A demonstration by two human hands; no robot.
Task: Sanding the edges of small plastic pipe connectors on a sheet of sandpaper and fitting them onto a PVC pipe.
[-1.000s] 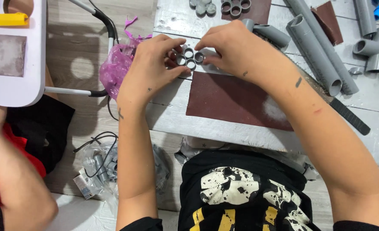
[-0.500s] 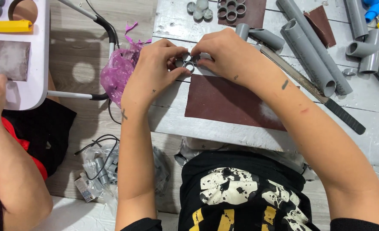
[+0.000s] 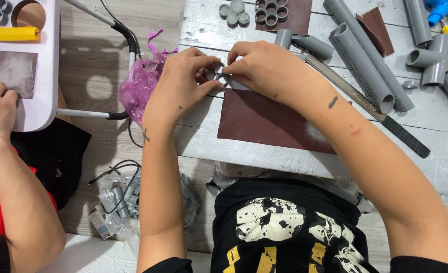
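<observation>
Both hands' grip stays on rings (image 3: pixel 218 76).

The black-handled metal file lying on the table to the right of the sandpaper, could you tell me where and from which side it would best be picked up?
Probably by its black handle, the thicker end nearest the person, coming from above. The file lies flat and diagonal on the table; its far end runs beside the grey pipes and behind the right hand, while the handle lies free.

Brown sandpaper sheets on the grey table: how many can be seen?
3: one large brown sandpaper sheet below both hands, one under the ring cluster, one small piece among the pipes. More may be hidden.
</observation>
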